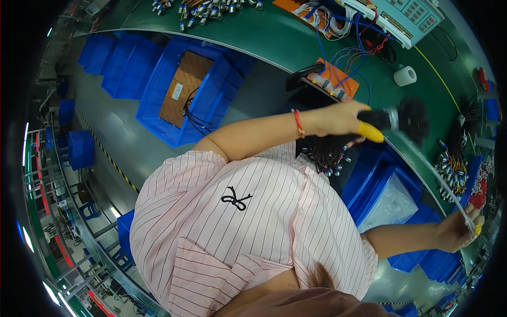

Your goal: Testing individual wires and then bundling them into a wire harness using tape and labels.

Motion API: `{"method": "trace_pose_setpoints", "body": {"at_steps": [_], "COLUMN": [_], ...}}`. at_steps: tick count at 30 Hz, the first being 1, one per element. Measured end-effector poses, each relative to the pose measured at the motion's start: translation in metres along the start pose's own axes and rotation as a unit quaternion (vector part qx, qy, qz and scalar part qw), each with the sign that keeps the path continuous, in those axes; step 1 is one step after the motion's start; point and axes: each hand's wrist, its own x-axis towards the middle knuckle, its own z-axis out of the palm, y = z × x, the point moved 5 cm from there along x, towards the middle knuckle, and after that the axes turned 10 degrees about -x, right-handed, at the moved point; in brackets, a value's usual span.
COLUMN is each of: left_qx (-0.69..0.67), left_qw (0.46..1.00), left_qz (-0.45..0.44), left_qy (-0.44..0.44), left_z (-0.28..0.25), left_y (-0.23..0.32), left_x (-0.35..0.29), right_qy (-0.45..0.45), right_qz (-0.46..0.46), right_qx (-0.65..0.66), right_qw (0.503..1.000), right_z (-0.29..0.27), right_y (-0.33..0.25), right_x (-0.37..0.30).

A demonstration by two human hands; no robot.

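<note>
My left hand (344, 119), with yellow finger covers, is closed around a bundle of black cables (413, 121) above the edge of the green bench. A pale band wraps the bundle just beyond my fingers. Below my left wrist hang the bundle's connector ends (330, 161), partly hidden. From the bundle a thin whitish strip (437, 173) runs taut to my right hand (458, 232) at the lower right. That hand's fingers pinch the strip's end; one wears a yellow cover.
On the green bench (264, 45) lie connector cables (211, 9), a white roll (405, 76), an orange test board (338, 76), a light-blue instrument (412, 21) and another cable bundle (453, 171). Blue bins (153, 124) stand at left; a blue bin with clear plastic (391, 201) sits below the bench edge.
</note>
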Motion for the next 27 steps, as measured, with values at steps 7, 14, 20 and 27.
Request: {"method": "trace_pose_setpoints", "body": {"at_steps": [7,14,20,27], "left_qx": [0.264,0.356,-0.105,0.380], "left_qw": [0.890,0.930,0.967,0.868], "left_qz": [-0.063,0.074,-0.027,-0.144], "left_qy": [-0.366,0.059,-0.230,-0.286], "left_z": [0.014,0.012,-0.009,-0.008], "left_y": [-0.005,-0.002,0.009,-0.003], "left_x": [-0.023,0.005,-0.013,-0.020], "right_qy": [0.181,0.294,0.284,0.334], "right_qz": [0.235,-0.017,0.035,0.055], "right_qx": [0.099,0.061,0.143,0.126], "right_qw": [0.950,0.954,0.947,0.933], "right_z": [-0.100,-0.153,-0.224,-0.352], "right_y": [0.063,-0.050,-0.059,-0.092], "right_x": [-0.022,0.022,-0.023,0.011]}}
